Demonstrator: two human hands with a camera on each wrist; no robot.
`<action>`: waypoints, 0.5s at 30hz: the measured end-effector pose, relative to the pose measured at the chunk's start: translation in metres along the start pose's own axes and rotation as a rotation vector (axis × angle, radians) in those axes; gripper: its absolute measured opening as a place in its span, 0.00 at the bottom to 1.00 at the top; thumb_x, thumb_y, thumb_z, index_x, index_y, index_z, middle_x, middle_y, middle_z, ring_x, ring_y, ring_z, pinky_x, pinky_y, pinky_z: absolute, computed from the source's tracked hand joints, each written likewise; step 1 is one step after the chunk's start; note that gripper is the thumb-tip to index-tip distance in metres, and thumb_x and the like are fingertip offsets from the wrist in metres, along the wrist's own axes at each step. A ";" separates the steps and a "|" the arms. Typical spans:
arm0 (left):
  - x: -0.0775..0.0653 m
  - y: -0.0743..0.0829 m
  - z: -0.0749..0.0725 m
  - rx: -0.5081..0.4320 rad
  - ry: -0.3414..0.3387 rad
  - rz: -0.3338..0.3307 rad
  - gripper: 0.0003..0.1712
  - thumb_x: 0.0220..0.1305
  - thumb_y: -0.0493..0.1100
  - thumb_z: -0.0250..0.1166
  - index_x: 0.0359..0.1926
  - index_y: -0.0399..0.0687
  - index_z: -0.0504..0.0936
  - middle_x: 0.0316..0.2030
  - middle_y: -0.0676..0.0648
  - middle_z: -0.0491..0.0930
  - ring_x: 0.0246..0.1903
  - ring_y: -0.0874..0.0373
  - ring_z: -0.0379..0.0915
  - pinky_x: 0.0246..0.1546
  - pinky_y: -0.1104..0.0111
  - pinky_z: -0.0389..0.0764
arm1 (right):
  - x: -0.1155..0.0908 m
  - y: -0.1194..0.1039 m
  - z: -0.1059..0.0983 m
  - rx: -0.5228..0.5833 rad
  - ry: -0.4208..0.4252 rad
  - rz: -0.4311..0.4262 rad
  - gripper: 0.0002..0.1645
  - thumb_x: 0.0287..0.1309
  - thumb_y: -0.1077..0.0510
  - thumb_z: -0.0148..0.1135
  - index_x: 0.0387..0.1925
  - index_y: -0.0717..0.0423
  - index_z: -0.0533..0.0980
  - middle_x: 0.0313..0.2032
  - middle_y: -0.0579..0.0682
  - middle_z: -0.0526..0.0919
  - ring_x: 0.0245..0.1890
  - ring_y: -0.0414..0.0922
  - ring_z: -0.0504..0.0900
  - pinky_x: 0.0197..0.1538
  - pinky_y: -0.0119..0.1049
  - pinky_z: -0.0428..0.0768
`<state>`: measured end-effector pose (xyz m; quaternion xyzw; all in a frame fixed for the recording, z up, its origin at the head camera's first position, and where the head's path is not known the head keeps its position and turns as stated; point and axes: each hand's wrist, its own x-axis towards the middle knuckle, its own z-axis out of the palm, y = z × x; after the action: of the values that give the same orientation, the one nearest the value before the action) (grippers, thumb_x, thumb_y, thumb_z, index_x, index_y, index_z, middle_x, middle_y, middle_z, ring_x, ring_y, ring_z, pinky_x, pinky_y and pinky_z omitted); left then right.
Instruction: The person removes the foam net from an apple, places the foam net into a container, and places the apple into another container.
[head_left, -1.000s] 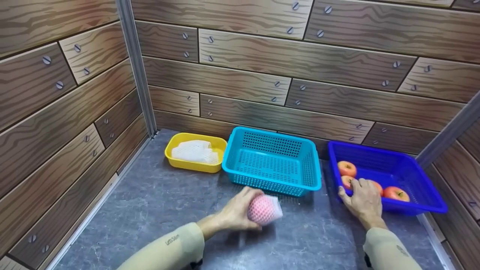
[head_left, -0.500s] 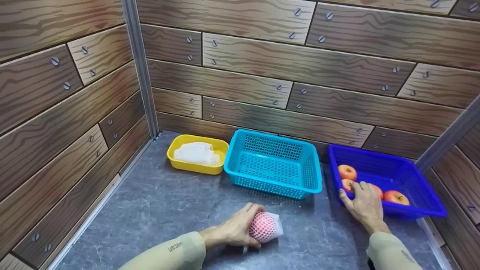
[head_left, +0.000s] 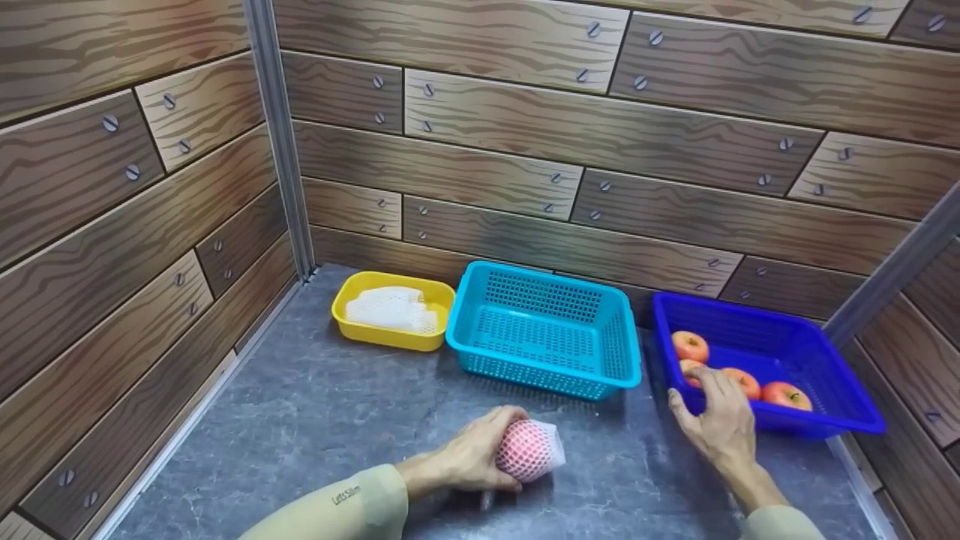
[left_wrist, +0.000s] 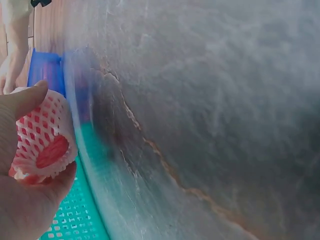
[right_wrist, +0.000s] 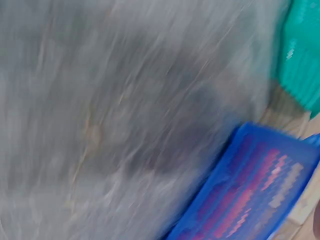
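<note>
My left hand (head_left: 480, 454) grips an apple (head_left: 523, 450) in a white foam net sleeve, low over the table in front of the turquoise basket. In the left wrist view, the thumb and a finger hold the netted apple (left_wrist: 47, 132) from two sides, and bare red skin shows through the sleeve's end opening. My right hand (head_left: 720, 424) lies at the near left corner of the blue basket (head_left: 814, 420), relaxed fingers over the rim and thumb outside. Its fingertips overlap one of several bare apples (head_left: 786, 396) inside. The right wrist view is blurred and barely shows the hand.
A turquoise perforated basket (head_left: 544, 375) stands in the middle, with nothing visible inside. Beside it on the left, a yellow tray (head_left: 390, 337) holds white foam nets (head_left: 386, 306). Wood-patterned walls (head_left: 487, 150) rise behind and at both sides of the grey table (head_left: 337, 405).
My left hand has lowered the netted apple toward me, then held it nearly still. My right hand has shifted slightly left along the blue basket's rim, uncovering more of an apple.
</note>
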<state>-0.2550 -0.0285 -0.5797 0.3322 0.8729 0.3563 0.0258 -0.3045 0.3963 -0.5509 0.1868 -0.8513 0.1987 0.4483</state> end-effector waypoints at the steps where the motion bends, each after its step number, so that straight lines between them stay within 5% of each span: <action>1: 0.000 0.001 0.000 -0.003 0.002 0.004 0.56 0.48 0.48 0.91 0.75 0.53 0.70 0.69 0.49 0.80 0.68 0.57 0.80 0.75 0.59 0.80 | 0.001 -0.007 0.000 0.030 0.017 -0.008 0.23 0.53 0.55 0.75 0.48 0.65 0.86 0.44 0.65 0.91 0.45 0.65 0.85 0.59 0.43 0.74; 6: 0.001 0.006 -0.001 -0.014 -0.001 0.027 0.55 0.49 0.48 0.91 0.75 0.55 0.71 0.68 0.49 0.81 0.68 0.58 0.80 0.74 0.60 0.80 | 0.002 -0.045 -0.003 0.181 0.067 0.077 0.16 0.51 0.68 0.76 0.44 0.63 0.89 0.40 0.60 0.93 0.43 0.41 0.86 0.58 0.18 0.72; 9: 0.003 0.010 -0.003 -0.021 0.000 0.046 0.56 0.49 0.48 0.91 0.75 0.54 0.70 0.69 0.49 0.80 0.68 0.58 0.80 0.75 0.60 0.80 | 0.001 -0.070 -0.006 0.267 0.063 0.173 0.15 0.51 0.73 0.77 0.42 0.60 0.90 0.36 0.57 0.94 0.39 0.22 0.83 0.50 0.14 0.76; 15: 0.011 0.022 -0.015 -0.077 0.026 0.093 0.56 0.49 0.46 0.91 0.77 0.51 0.70 0.70 0.47 0.81 0.69 0.57 0.80 0.75 0.59 0.80 | 0.003 -0.119 -0.011 0.503 -0.053 0.293 0.16 0.55 0.78 0.76 0.41 0.60 0.90 0.34 0.53 0.94 0.34 0.25 0.88 0.40 0.19 0.85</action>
<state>-0.2549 -0.0192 -0.5524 0.3667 0.8423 0.3949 0.0105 -0.2400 0.3001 -0.5226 0.1722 -0.8047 0.4612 0.3318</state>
